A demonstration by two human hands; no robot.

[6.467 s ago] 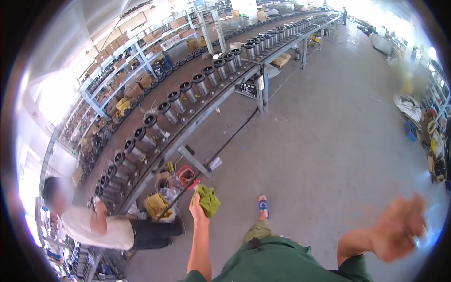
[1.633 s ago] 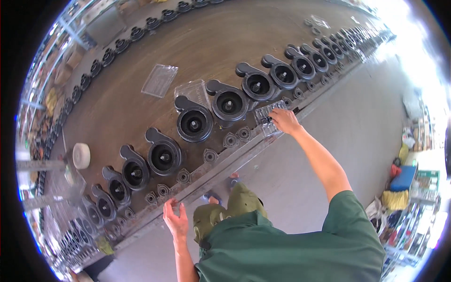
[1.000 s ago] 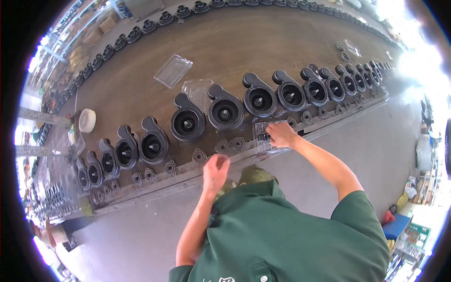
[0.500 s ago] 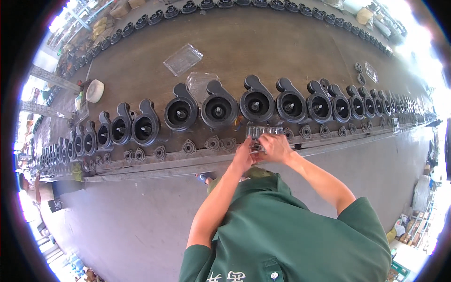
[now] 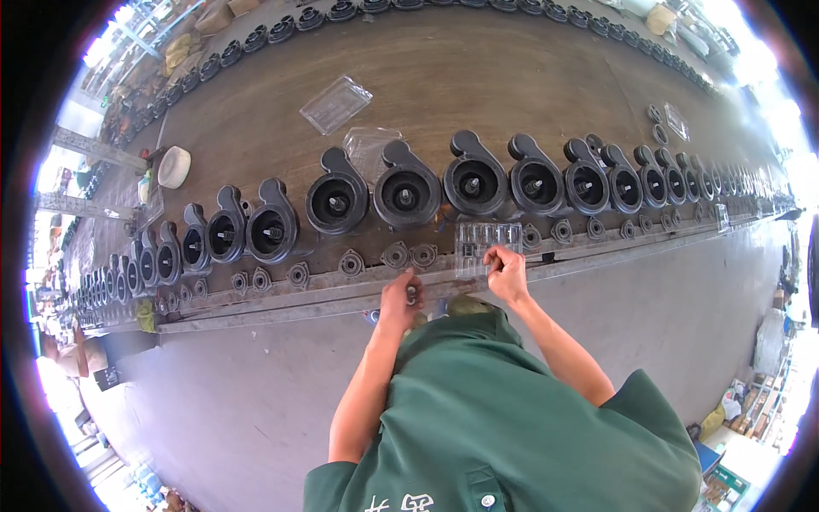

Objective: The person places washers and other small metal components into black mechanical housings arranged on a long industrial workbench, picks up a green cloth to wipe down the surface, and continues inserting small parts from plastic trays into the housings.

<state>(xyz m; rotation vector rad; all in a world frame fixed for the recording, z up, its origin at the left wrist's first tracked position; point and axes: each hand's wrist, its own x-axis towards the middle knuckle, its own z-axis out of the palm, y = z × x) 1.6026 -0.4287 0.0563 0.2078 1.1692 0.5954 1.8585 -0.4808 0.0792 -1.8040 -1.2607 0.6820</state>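
Note:
My left hand (image 5: 401, 299) is closed around a small grey part (image 5: 412, 294), seen only partly between the fingers, near the table's front edge. Just beyond it lie two flat round flanges (image 5: 395, 254) with lobed rims. A clear plastic tray (image 5: 469, 249) with moulded compartments rests at the table edge. Over its right side, my right hand (image 5: 509, 276) has its fingertips pinched together; whatever they hold is too small to make out. Behind the tray stands a black pump housing (image 5: 474, 183), open toward me, with a metal shaft in its middle.
Similar black housings (image 5: 335, 200) stand in a long curved row to both sides, with more flanges (image 5: 351, 264) in front. Farther back lie two clear plastic trays (image 5: 337, 105). A white round object (image 5: 173, 167) is at the left, and another row of housings (image 5: 341, 10) lines the far edge.
My hands were together over the tray and are now apart. The left has moved left and nearer me with a small part; the right remains at the tray, whose compartments show more.

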